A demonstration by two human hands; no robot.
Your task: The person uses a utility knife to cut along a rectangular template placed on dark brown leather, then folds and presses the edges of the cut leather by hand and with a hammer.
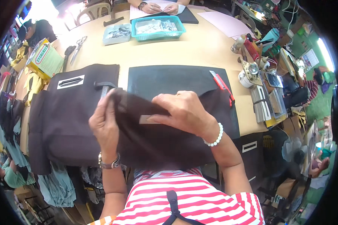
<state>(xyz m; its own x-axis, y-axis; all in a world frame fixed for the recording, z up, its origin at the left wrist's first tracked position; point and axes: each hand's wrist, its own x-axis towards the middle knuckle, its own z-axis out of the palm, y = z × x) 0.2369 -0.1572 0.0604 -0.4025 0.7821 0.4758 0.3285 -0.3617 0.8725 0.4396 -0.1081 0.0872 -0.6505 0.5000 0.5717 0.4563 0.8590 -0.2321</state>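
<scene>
A dark brown piece of cloth (154, 146) is lifted between my hands above the dark cutting mat (169, 78). My left hand (104, 122) pinches its upper left edge between thumb and fingers. My right hand (184, 112) grips the cloth's upper edge, its thumb lying at a small whitish strip (143, 119) on the cloth. To the left lies more dark brown cloth (75, 112), bearing a white patch (70, 82) with a dark slit-shaped piece in it. A hammer (106, 87) rests on that cloth just beyond my left hand. On the mat's right side is a red utility knife (222, 87).
Scissors (78, 50) and a yellow-green box (45, 60) stand far left. A turquoise basket (157, 36) and a clear tray (116, 36) hold small parts. Across the table are another person's hands (161, 8). Jars, tools and stacked boards (259, 101) crowd the right edge.
</scene>
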